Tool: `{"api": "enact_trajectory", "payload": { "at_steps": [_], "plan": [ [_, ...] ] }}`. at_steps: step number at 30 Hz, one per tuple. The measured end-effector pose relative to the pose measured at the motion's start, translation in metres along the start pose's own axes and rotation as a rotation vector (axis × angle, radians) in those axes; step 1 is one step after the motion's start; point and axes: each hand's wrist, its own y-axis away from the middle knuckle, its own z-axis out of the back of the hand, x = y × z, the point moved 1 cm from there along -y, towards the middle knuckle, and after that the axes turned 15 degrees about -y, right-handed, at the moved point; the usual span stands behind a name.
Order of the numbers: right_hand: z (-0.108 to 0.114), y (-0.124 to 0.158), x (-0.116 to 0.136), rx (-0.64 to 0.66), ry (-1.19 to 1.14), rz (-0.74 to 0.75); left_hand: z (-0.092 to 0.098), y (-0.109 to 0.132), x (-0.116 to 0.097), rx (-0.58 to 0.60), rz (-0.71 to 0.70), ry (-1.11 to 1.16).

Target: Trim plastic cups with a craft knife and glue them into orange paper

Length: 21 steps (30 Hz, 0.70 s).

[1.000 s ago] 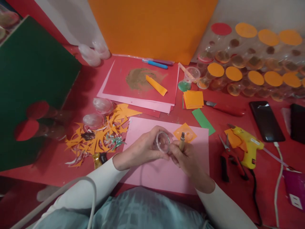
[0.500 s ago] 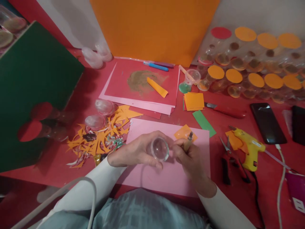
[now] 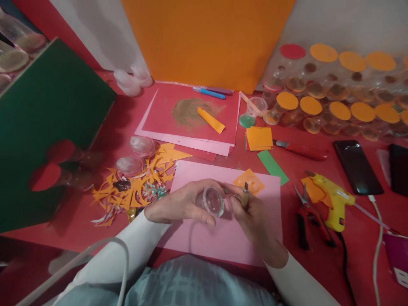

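Observation:
My left hand is wrapped round a small clear plastic cup, its round rim turned toward me. Close by on the right, my right hand grips a small tool with a wooden handle and a dark metal tip; its fingertips are next to the cup. Beneath both hands lies a pink sheet. On the sheet's upper right, just beyond my right hand, is an orange paper square with a clear round piece on it.
Orange paper scraps and clear cups lie left. A yellow glue gun, red-handled scissors, a phone and a red knife lie right. A green board stands left; rows of orange-topped cups stand back right.
The cup in my left hand has tilted slightly. My right hand has turned, and its tool has shifted a little left and down. The camera view has moved slightly.

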Motion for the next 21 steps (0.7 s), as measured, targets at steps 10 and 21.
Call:
{"api": "enact_trajectory", "payload": {
  "at_steps": [10, 21],
  "plan": [
    [-0.002, 0.005, -0.001, 0.064, 0.051, 0.064, -0.006, 0.003, 0.005, -0.135, 0.033, 0.044],
    [-0.004, 0.011, -0.008, 0.161, -0.090, 0.003, 0.017, 0.065, -0.008, -0.598, 0.274, -0.533]
  ]
}}
